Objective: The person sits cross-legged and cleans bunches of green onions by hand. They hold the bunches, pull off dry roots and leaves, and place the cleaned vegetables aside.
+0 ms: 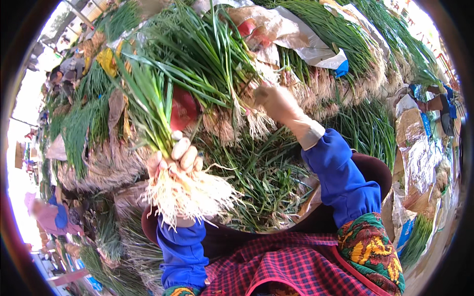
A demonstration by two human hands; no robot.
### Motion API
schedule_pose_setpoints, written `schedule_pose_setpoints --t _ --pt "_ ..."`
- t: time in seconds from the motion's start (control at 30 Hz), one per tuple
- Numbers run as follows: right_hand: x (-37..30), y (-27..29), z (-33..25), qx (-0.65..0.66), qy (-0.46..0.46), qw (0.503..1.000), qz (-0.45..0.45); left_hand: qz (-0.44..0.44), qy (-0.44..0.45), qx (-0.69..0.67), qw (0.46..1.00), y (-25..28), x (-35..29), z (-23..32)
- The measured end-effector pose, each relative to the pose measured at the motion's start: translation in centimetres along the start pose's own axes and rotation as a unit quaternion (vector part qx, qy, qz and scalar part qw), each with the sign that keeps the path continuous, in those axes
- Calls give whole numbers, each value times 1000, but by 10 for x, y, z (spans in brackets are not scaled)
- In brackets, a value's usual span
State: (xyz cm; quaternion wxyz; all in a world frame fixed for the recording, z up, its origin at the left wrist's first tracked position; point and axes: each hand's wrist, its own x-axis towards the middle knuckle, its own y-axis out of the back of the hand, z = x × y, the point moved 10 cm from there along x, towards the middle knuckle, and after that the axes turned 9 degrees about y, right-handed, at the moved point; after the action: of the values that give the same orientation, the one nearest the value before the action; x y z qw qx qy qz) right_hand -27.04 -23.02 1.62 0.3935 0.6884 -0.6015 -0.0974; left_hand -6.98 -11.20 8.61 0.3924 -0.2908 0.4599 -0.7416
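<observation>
My left hand [182, 157] is wrapped round a bunch of green garlic [157, 111]. Its long leaves point up and away to the left. The pale stringy roots [190, 192] spill over the near side of the fist. Farther off to the right, my right hand [282, 106] is closed at the root side of a loose heap of green garlic [202, 54]. Its fingertips are blurred, so whatever they pinch cannot be made out. Both forearms wear blue sleeves. Between the hands, a red patch [182, 109] shows beneath the leaves.
Loose green leaves and trimmings [266, 182] lie between my arms. Stacked bundles with roots outward [340, 84] rise beyond the right hand, partly under plastic sheeting [306, 37]. More bundles [79, 128] stand at the left. A person in pink [52, 217] is at the far left.
</observation>
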Motion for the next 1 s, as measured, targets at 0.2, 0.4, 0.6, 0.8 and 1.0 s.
schedule_pose_setpoints --t 0.2,0.4,0.6,0.8,1.0 --pt "19 23 -41 -69 2 991 113 -7 7 -3 1000 1 -1 1" --pt "19 -31 -2 -115 -68 988 82 -6 28 4 1000 5 1 -7" --pt "17 -30 -5 -67 -78 992 72 63 32 31 997 19 -6 -5" --pt "35 -30 -6 -139 -50 989 -10 63 41 38 996 17 10 -11" --pt "-32 123 11 -288 -20 957 -14 38 58 47 996 28 -4 -5"
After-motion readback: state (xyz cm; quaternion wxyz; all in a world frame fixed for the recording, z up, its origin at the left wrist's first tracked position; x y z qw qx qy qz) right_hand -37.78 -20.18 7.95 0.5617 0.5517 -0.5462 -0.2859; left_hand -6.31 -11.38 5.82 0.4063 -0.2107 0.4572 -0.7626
